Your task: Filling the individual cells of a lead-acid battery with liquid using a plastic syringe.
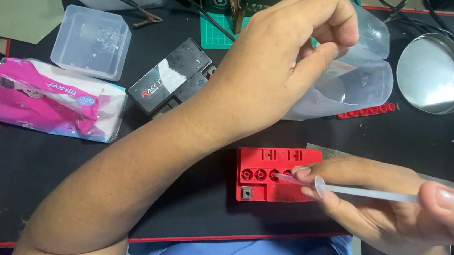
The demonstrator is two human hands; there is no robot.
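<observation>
A thin clear plastic syringe (365, 193) was pinched in the right hand (396, 210), thumb on the plunger end. Its long axis lay almost level, tip pointed left into one round filler hole of the red battery (267, 173), which rested on the black mat (68, 167) just beside that hand. A soft clear plastic cup (362, 74) was pinched by the left hand (277, 66), farther behind.

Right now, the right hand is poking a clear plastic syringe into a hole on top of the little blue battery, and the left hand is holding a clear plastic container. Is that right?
Almost. The small rectangular plastic battery is red, not blue, as the head view shows. The rest holds: the right hand puts the clear plastic syringe to a hole on its top, and the left hand holds the clear plastic container.
</observation>
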